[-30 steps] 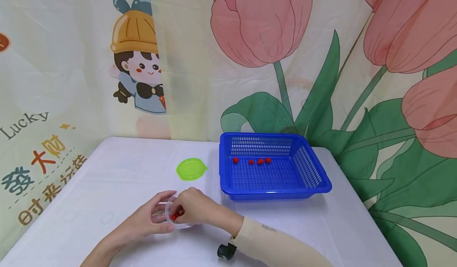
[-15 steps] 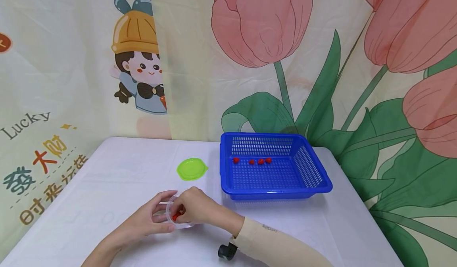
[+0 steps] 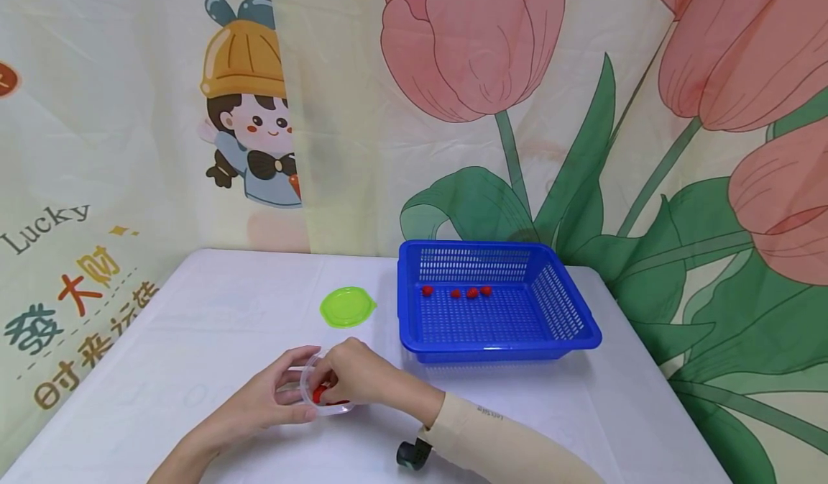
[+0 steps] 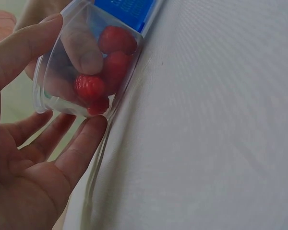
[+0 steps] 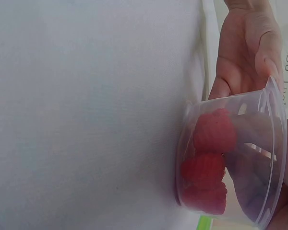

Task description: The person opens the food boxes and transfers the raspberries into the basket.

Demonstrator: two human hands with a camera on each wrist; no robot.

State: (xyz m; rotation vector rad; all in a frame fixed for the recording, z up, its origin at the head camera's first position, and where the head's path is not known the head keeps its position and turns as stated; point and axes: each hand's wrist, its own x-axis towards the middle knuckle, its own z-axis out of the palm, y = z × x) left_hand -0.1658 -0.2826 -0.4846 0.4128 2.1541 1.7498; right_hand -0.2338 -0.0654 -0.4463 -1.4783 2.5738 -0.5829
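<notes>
Cup [image 3: 335,409], lower centre of head frame, upright, mouth up, axis vertical, gripped by left hand [image 3: 272,393]. Right hand [image 3: 352,372], inside, touches berries [image 4: 114,67]; any pinch cannot be told. Backdrop [image 3: 349,110], left: "Lucky".

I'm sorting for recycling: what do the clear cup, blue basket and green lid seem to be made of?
Clear cup: probably thin, glossy plastic; red berries show through its wall.
Blue basket: likely moulded plastic with a slight sheen; its walls are slotted.
Green lid: smooth, probably plastic, with an edge tab; rigid or soft is unclear.
</notes>
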